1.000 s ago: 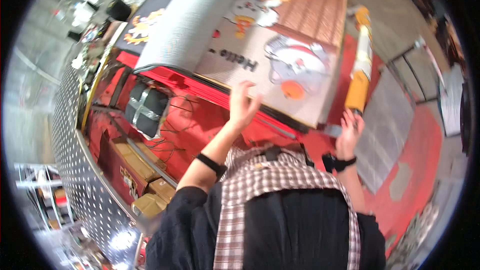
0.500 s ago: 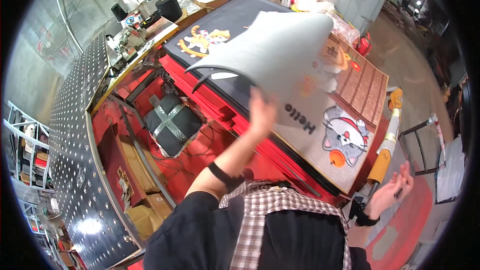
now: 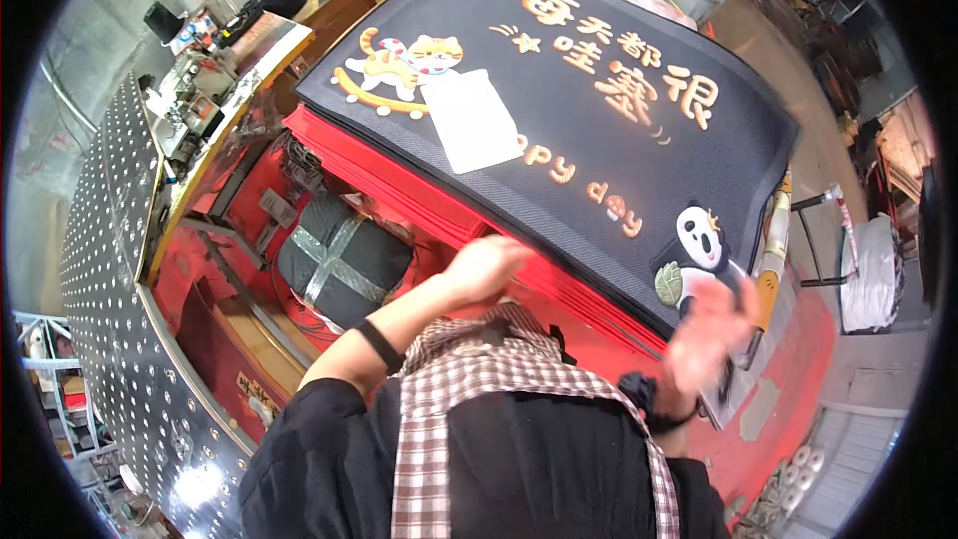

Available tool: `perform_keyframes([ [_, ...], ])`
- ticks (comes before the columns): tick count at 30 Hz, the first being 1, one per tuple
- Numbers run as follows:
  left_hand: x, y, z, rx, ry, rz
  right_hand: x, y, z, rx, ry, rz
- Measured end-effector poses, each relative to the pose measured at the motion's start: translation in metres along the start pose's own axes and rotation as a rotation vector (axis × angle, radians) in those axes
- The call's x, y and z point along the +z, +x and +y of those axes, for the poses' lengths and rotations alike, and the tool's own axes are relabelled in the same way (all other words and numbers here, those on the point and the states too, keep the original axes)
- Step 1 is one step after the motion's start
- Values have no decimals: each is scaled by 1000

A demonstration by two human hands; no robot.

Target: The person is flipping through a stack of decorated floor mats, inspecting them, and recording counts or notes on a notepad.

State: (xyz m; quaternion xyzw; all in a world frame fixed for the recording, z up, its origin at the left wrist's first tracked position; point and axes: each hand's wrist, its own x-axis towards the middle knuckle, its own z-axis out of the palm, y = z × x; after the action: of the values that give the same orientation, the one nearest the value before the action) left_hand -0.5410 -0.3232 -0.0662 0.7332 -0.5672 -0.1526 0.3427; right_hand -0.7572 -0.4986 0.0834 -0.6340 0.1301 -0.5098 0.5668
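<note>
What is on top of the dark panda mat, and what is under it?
A white sheet lies on the mat, hiding the patch beneath. Under the mat, red layers show along the near edge; everything further in is covered.

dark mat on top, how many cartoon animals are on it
2: an orange striped cat toward the left end of the dark mat, and a panda near its right end, partly behind the right hand. The white sheet may hide more.
</note>
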Motion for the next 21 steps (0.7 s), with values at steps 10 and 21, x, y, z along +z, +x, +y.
perform_keyframes([
  [10, -59, -29, -58, -308, 203, 386, 171, 51, 233, 632, 69, -495],
  [21, -62, 33, -85, -403, 382, 116, 184, 67, 281, 414, -349, -820],
])
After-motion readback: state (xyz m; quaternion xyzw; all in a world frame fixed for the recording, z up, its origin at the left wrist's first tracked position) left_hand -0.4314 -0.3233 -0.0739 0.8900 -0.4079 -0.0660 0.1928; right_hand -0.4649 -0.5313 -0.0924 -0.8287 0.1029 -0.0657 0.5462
